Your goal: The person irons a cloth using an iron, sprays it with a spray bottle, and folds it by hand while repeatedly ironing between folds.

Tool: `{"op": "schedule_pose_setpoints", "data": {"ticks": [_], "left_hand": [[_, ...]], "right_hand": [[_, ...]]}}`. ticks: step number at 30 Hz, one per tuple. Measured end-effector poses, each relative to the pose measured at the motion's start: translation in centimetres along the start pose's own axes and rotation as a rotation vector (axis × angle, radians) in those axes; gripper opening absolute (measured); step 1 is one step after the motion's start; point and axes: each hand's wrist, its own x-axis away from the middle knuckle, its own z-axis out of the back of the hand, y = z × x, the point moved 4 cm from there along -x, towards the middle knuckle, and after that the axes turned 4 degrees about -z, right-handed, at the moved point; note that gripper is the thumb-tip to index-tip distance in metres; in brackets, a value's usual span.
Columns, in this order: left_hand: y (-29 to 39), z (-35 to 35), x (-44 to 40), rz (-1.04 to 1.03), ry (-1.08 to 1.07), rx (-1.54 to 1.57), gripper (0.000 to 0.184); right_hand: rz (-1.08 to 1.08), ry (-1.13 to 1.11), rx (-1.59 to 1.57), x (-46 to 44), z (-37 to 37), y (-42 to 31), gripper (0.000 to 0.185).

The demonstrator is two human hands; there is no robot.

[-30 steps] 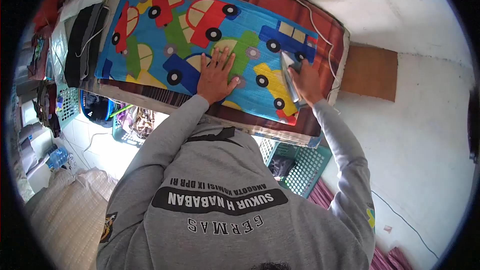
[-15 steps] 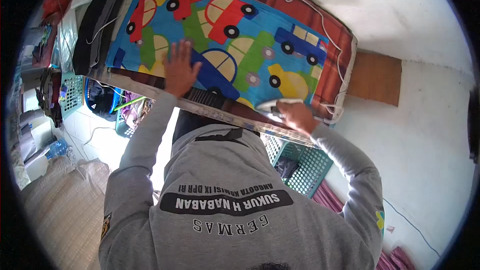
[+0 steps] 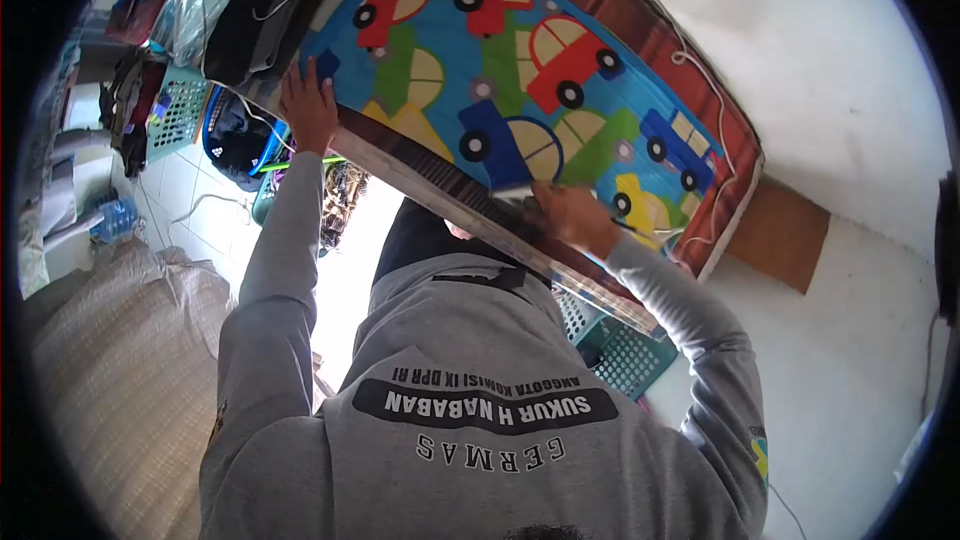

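A blue cloth (image 3: 450,70) printed with colourful cars lies spread on a padded surface with a red and brown striped cover (image 3: 735,140). My left hand (image 3: 310,108) rests with fingers apart at the cloth's lower left corner, by the near edge. My right hand (image 3: 577,218) is closed around the handle of an iron (image 3: 512,193), which sits at the cloth's near edge beside a blue printed car. Most of the iron is hidden by the hand and blurred.
Dark folded clothes (image 3: 265,15) lie left of the cloth. A white cord (image 3: 700,60) runs along the far right edge. Green baskets (image 3: 630,358) stand below the surface. A large woven sack (image 3: 130,340) is at the lower left.
The iron in my right hand has moved left along the near edge. My left hand has shifted from the cloth's middle to its left corner. The view has turned and shifted.
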Motion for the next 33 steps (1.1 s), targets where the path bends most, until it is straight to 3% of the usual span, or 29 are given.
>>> {"op": "schedule_pose_setpoints", "data": {"ticks": [2,5,6,8,10,12,14,17,20,23,26,29,33], "left_hand": [[-2.5,-0.1,0.6,0.302,0.074,0.142,0.063],[-3.9,0.3,-0.5,0.486,-0.036,0.315,0.06],[-4.4,0.2,-0.6,0.495,-0.036,0.305,0.06],[-4.9,-0.6,-1.2,0.502,-0.08,0.565,0.054],[-5.5,-1.4,-1.1,0.496,-0.007,0.48,0.047],[-6.3,-2.2,-1.0,0.627,0.041,0.674,0.041],[-6.4,-2.6,-0.8,0.649,0.031,0.709,0.04],[-6.7,-3.2,-0.5,0.694,-0.015,0.762,0.039],[-6.1,-2.3,-1.2,0.748,-0.037,0.812,0.04],[-6.4,-2.5,-1.7,0.774,-0.058,0.827,0.039],[-6.5,-2.7,-1.4,0.782,-0.087,0.839,0.037],[-6.4,-1.9,-1.7,0.787,-0.121,0.844,0.035],[-6.2,-1.4,-1.9,0.811,-0.107,0.823,0.033]], "right_hand": [[0.129,0.031,0.072,-1.6,0.6,-0.8,0.036],[-0.035,0.134,-0.143,-8.7,3.3,-0.3,0.04],[-0.024,0.127,-0.147,-10.8,3.3,-0.8,0.04],[-0.121,0.07,-0.007,-14.1,2.9,-2.2,0.043],[-0.126,-0.04,-0.032,-13.5,2.5,-5.3,0.044],[0.082,-0.159,0.054,-13.1,1.2,-7.1,0.046],[0.075,-0.185,0.034,-14.8,1.3,-7.0,0.045],[-0.021,0.077,-0.013,-19.9,2.6,-7.0,0.042],[0.066,-0.109,0.052,-22.1,0.6,-10.3,0.043],[0.246,0.045,0.053,-24.6,0.9,-12.7,0.034],[0.231,0.155,0.117,-30.9,0.0,-13.6,0.03],[0.291,0.105,0.185,-33.5,0.3,-16.6,0.03],[0.238,0.167,0.165,-35.9,2.2,-14.3,0.035]]}}
